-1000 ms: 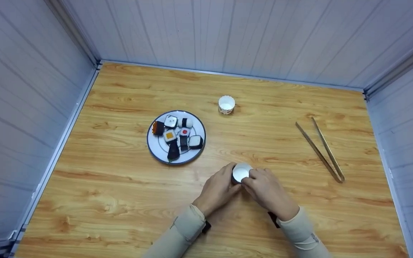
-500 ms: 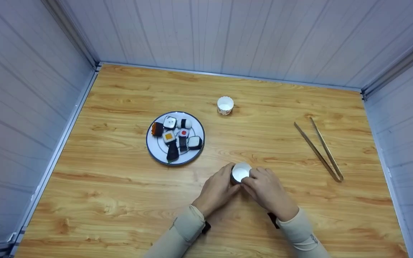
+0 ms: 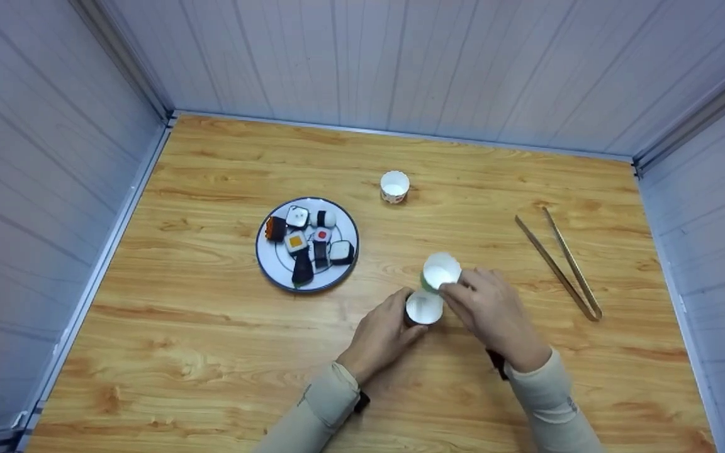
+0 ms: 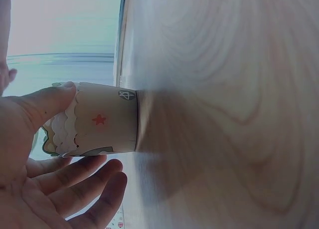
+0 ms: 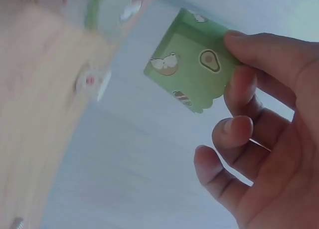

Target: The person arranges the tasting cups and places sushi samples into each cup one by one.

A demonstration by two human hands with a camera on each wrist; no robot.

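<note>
My left hand [image 3: 380, 333] holds a stack of nested paper baking cups [image 3: 425, 308] upright on the table, thumb on one side and fingers on the other. In the left wrist view, several scalloped rims [image 4: 61, 131] show at the stack's top, and the outer cup bears a red star. Just above and beyond the stack, my right hand [image 3: 494, 314] pinches a single green paper baking cup [image 5: 192, 64] by its rim between thumb and index finger. Avocado and animal prints decorate that cup. Its other fingers are loosely bent below.
Left of the hands lies a white, blue-rimmed plate [image 3: 268, 261] with several toy sushi pieces [image 3: 296, 241]. Another paper baking cup [image 3: 394, 187] stands farther back. Metal tongs [image 3: 583, 296] rest open on the right. Pale panels [image 3: 362, 63] wall the wooden table's back and sides.
My right hand has drawn the green baking cup out of the stack and moved it up and slightly right. The left hand stays on the stack.
</note>
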